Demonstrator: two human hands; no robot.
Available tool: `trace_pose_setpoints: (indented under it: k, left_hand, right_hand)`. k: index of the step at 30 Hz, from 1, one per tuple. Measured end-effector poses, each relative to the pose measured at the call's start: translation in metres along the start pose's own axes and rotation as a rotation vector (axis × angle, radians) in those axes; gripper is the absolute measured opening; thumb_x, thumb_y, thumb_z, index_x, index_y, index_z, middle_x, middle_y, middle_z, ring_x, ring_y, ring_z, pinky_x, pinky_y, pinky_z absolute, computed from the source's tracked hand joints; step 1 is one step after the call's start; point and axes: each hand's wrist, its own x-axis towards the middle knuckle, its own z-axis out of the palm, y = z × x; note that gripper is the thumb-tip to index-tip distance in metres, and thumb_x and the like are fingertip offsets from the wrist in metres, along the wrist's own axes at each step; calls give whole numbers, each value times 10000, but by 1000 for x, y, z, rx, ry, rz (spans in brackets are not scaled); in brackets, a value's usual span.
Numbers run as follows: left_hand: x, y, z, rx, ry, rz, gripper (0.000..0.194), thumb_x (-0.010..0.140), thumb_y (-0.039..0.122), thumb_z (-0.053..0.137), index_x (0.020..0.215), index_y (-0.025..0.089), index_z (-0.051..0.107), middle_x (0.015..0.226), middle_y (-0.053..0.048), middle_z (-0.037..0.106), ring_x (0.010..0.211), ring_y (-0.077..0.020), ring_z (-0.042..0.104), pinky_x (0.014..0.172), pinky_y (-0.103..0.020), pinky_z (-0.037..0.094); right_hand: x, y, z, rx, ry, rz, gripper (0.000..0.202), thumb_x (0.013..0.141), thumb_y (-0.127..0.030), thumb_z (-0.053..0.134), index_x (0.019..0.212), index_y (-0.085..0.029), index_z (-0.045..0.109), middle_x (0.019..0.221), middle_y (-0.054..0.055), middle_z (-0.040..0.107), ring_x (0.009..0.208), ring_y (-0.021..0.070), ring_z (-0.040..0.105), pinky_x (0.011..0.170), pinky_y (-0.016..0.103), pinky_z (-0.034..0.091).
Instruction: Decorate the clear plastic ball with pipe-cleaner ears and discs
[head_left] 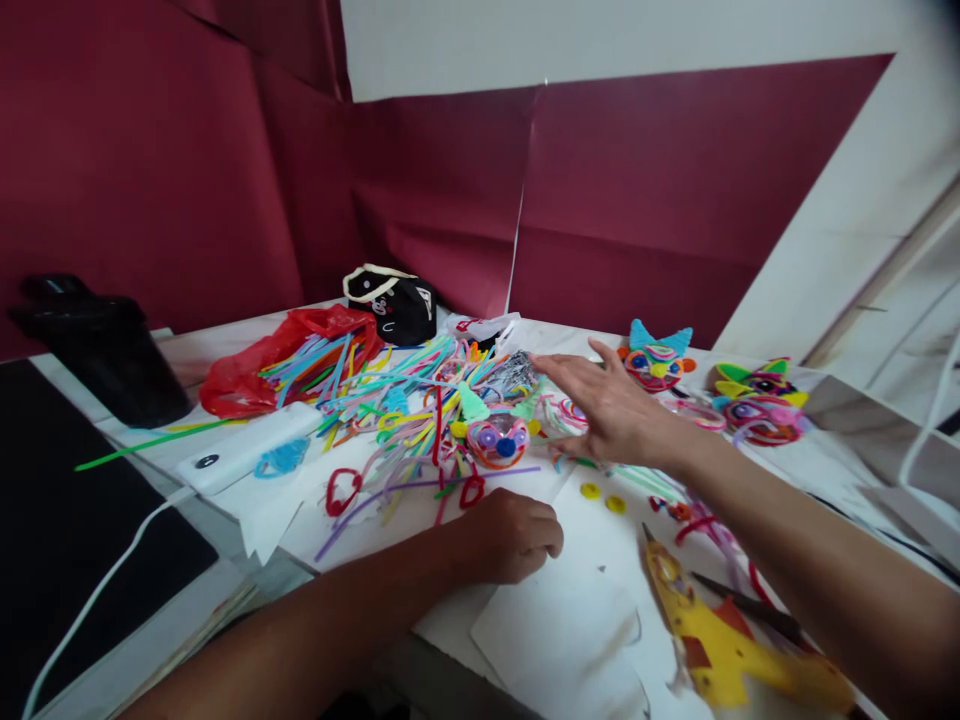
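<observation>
My left hand (516, 537) is closed above the white paper near the table's front edge; whatever its fingers hold, if anything, is hidden. My right hand (596, 402) reaches over the craft pieces with its fingers spread and nothing visible in it. Between the hands sits a pipe-cleaner animal face (498, 440) with green ears, purple eyes and a blue nose. Behind it spreads a loose heap of colourful pipe cleaners (360, 395). A purple pipe cleaner (427, 484) lies across the front, beside a red loop (343, 492). Two yellow discs (615, 505) lie below my right hand.
Finished-looking faces, one with blue ears (658, 358), stand at the back right. Scissors (750, 605) and yellow felt pieces (720, 640) lie front right. Leftward are a white corded device (244, 450), a red plastic bag (240, 375) and a black cup (112, 350).
</observation>
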Motion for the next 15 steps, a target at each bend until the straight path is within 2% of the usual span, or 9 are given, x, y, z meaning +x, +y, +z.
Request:
trace_pose_setpoints:
  k: [2, 4, 6, 8, 10, 11, 13, 15]
  left_hand:
    - [0, 0, 0, -9, 12, 5, 179, 774, 64, 482, 760, 196, 602, 796, -5, 709, 703, -118, 628, 640, -227, 443]
    - [0, -1, 1, -18, 15, 0, 178, 777, 66, 481, 758, 197, 600, 798, -9, 709, 703, -119, 629, 642, -225, 444]
    - [0, -1, 2, -26, 27, 1, 181, 767, 60, 478, 749, 197, 595, 792, -14, 709, 700, -121, 631, 637, -224, 445]
    - [-1, -2, 3, -40, 54, 15, 185, 756, 54, 473, 741, 196, 591, 779, -16, 707, 692, -123, 631, 631, -225, 446]
    - [-1, -2, 4, -48, 82, 34, 190, 757, 50, 464, 737, 194, 586, 767, -18, 707, 697, -126, 636, 637, -226, 454]
    - [-1, -1, 5, -46, 91, 44, 189, 763, 51, 461, 736, 193, 584, 761, -19, 705, 701, -128, 639, 641, -227, 458]
    - [0, 0, 5, -25, 106, 60, 189, 778, 56, 456, 732, 192, 579, 748, -21, 702, 703, -131, 641, 640, -232, 462]
    - [0, 2, 6, 23, 111, 65, 192, 795, 62, 453, 729, 193, 577, 740, -23, 700, 703, -137, 641, 636, -241, 463]
  right_hand:
    - [-18, -3, -16, -30, 55, 21, 603, 917, -339, 592, 1442, -137, 374, 1341, 203, 585, 1256, 321, 535, 1107, 627, 224]
    - [-38, -11, -28, -49, 84, 17, 339, 963, -257, 524, 1283, -144, 535, 1139, 149, 676, 1091, 277, 618, 1051, 552, 329]
    - [-59, -23, -37, -15, 87, 2, 185, 981, -183, 477, 1096, -158, 620, 908, 88, 688, 896, 224, 638, 921, 436, 422]
    - [-80, -40, -40, 36, 48, 4, 183, 995, -162, 445, 998, -167, 628, 806, 58, 655, 761, 191, 601, 738, 348, 424]
    - [-98, -61, -41, 47, 37, 10, 207, 1004, -172, 430, 896, -168, 607, 734, 38, 613, 657, 174, 543, 660, 332, 383]
    - [-105, -72, -41, 36, 42, 9, 218, 1004, -173, 424, 879, -161, 603, 720, 40, 604, 646, 178, 535, 643, 334, 370]
    - [-117, -93, -39, 1, 142, -19, 286, 1006, -133, 388, 798, -163, 581, 661, 23, 572, 605, 168, 508, 653, 338, 367]
    - [-126, -111, -37, 11, 159, -29, 291, 1003, -105, 376, 828, -150, 603, 676, 24, 590, 616, 161, 524, 685, 335, 390]
